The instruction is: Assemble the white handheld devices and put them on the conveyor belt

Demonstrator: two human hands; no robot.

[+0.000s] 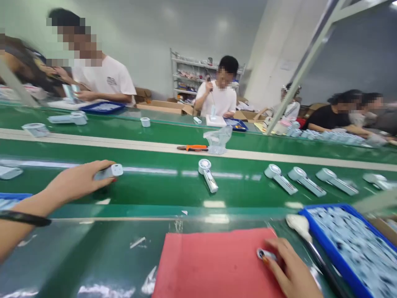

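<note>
Over the green conveyor belt (173, 192), my left hand (74, 181) is closed round a pale blue-grey plastic housing (116, 169), whose rounded white end points right; the rest is hidden by my fingers. My right hand (290, 265) rests on the right part of a red mat (214, 265). Its thumb and fingers pinch a small silvery-white oval part (262, 254) with a dark spot. On the belt between and beyond my hands lies a handheld fan body (208, 176) with a round ring head and a straight handle.
Right of the mat are a tool with a white head and black handle (310, 240) and a blue tray (347, 258) of small pale parts. More fan bodies (281, 179) line the belt at right. Orange-handled pliers (194, 147) and a plastic bag (218, 140) lie mid-line. Co-workers sit opposite.
</note>
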